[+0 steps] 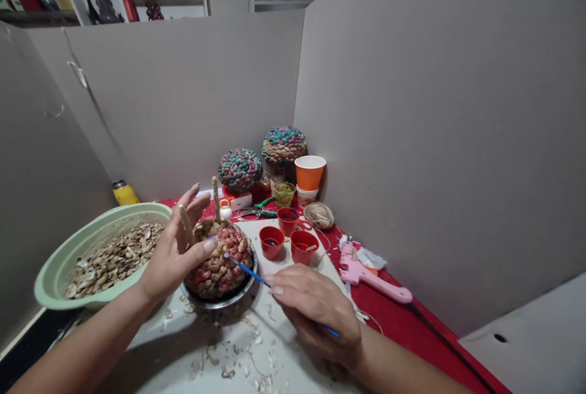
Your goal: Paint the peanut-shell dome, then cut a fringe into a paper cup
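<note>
Dim, soft light; warped edges

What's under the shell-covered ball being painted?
The shell-covered ball sits in a shallow metal dish; only the dish's rim shows at front and right. The left hand steadies the ball; the right hand holds a blue brush. The dish's inside is hidden.
</note>
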A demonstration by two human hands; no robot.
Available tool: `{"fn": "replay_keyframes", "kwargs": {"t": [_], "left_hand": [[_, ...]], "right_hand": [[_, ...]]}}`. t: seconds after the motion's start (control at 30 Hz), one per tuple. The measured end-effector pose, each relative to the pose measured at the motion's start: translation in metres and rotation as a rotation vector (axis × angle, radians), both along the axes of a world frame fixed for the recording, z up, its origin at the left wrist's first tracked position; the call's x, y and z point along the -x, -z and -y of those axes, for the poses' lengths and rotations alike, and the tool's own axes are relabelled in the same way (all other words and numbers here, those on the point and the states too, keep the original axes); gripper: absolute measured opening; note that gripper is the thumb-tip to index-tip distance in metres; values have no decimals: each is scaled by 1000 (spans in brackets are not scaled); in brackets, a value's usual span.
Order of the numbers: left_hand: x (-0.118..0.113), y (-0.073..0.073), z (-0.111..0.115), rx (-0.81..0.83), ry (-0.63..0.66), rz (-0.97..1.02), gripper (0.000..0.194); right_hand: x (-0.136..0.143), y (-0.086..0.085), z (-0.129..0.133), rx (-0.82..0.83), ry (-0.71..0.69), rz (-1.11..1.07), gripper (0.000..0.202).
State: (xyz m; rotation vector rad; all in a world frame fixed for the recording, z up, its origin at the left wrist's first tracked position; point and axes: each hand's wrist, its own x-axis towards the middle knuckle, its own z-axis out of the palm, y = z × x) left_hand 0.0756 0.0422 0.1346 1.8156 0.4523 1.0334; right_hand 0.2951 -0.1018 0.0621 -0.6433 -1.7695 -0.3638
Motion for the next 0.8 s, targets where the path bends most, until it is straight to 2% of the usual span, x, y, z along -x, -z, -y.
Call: {"fn": "replay_keyframes", "kwargs": {"t": [0.13,0.3,0.47,0.67,0.8], "left_hand": [[-11,-4,-10,50,87,22,91],[-24,-12,-12,109,177,41,84],[-25,-14,-13,105,142,28,67],[-23,-15,-16,75,96,14,58],[-23,-14,-14,86,75,33,50]], "right_hand": [[0,-1,1,19,20,-2,42],[1,-7,7,13,8,65,41],[-2,-7,7,25,35,17,46],[-3,-7,8,38,-69,110,36],[-7,-8,13,39,-4,71,43]]}}
